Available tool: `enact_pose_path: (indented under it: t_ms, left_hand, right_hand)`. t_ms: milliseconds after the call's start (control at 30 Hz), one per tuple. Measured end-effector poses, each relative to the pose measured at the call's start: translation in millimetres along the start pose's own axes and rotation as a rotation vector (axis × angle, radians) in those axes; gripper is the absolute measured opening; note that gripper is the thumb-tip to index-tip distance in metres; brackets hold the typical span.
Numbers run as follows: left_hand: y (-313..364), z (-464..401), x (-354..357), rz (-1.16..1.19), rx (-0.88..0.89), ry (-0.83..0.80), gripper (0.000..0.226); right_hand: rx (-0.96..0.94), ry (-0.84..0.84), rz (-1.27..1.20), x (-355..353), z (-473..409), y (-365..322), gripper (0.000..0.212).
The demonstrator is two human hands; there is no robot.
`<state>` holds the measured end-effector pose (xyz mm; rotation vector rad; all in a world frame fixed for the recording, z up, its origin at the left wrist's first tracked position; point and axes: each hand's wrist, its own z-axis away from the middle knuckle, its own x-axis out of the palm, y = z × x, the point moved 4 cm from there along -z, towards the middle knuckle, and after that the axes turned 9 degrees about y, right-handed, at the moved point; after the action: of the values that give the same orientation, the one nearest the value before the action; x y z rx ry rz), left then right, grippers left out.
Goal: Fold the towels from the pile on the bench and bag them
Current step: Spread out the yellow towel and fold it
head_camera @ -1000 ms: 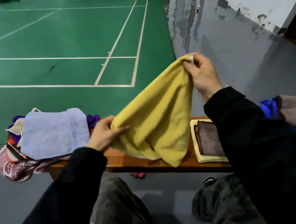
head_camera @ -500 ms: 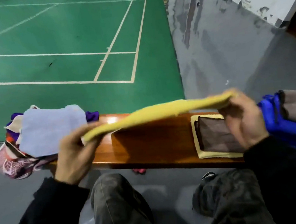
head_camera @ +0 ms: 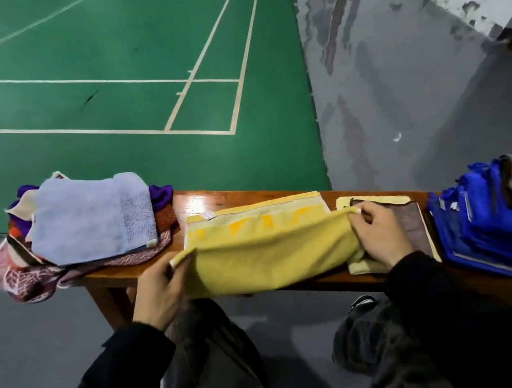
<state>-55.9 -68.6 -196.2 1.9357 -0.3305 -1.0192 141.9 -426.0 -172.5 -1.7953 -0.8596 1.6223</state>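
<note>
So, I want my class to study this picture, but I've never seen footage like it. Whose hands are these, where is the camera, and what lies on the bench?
There is no machine here. A person wears a camera on the head, looking forward and down, so you see their own arms in black sleeves. The left hand and right hand each pinch a corner of a yellow towel, spread on a wooden bench and being folded. On the left lies a pile of unfolded towels, a light blue one on top. On the right lies a folded brown towel on a yellow one, then a blue bag. Behind is a green court.
</note>
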Motion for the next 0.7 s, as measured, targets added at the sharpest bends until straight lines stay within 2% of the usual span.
enact_pose_path:
  t_ms: [67,133,233,433,533,633,700]
  left_hand:
    - [3.6,-28.2,8.6,-0.083,-0.018,0.030,0.010]
    - [0.0,-55.5,21.5,-0.183,-0.054,0.011,0.022]
    - [-13.2,-85.9,38.7,-0.320,-0.110,-0.007,0.035]
    - [-37.6,-114.0,62.6,-0.528,-0.157,-0.037,0.036]
    - [-42.5,-115.3,69.5,-0.546,-0.193,-0.007,0.035]
    - [-40.2,-113.0,71.6,-0.448,-0.194,0.034,0.026]
    - [-38.8,-98.1,65.3,-0.426,-0.222,0.072,0.044]
  right_hand:
    - [-0.003,0.069,0.056,7.0,-23.6,-9.4,0.018]
    - [-0.030,0.102,0.158,15.1,-45.6,-20.8,0.017]
    - [-0.052,0.071,0.340,34.5,-72.1,-26.3,0.019]
    - [-0.061,0.026,0.559,73.3,-104.3,-20.0,0.022]
    - [-0.067,0.020,0.645,88.6,-112.2,-15.9,0.026]
    - [-0.035,0.027,0.632,97.3,-114.6,-9.2,0.029]
    - [-0.081,0.082,0.585,96.3,-107.0,-10.0,0.038]
